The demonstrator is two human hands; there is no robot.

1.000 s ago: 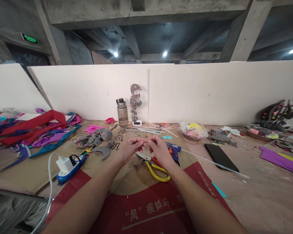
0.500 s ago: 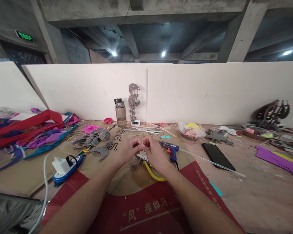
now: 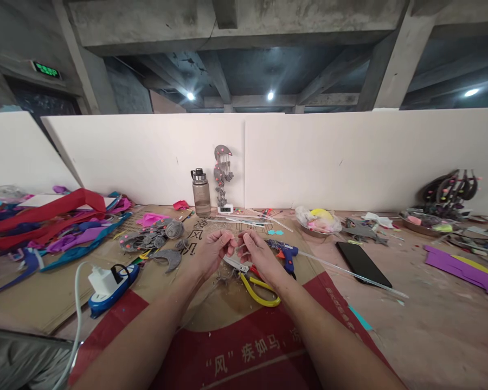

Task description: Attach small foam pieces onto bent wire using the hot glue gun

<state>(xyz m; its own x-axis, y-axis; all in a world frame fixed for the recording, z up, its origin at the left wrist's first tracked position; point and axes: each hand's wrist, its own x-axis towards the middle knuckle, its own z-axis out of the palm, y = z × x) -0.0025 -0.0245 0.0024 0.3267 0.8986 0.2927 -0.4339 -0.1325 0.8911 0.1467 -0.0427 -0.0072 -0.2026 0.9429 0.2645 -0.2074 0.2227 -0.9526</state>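
My left hand [image 3: 216, 250] is raised over the cardboard [image 3: 211, 311], its thumb and fingertips pinched together. Whatever sits in that pinch is too small to make out. Just to its right, my right hand [image 3: 255, 254] has its fingers curled, with the fingertips close to the left ones; anything held there is also too small to tell. Yellow-handled scissors or pliers [image 3: 260, 300] lie below the hands, partly hidden by my right hand. A blue glue gun [image 3: 288, 257] rests right beyond my right hand, a clear glue stick [image 3: 350, 272] reaching out from it.
Grey felt pieces [image 3: 146, 238] and a blue power strip [image 3: 114, 291] lie left, near coloured cloth [image 3: 65, 216]. A bottle [image 3: 201, 195] and a grey hanging ornament [image 3: 223, 173] stand behind. A phone [image 3: 361, 264] and a bowl [image 3: 317, 230] are on the right.
My hands have moved slightly apart, opening a small gap between their fingertips. More of the yellow handles shows below my right hand. The view has tilted up a little.
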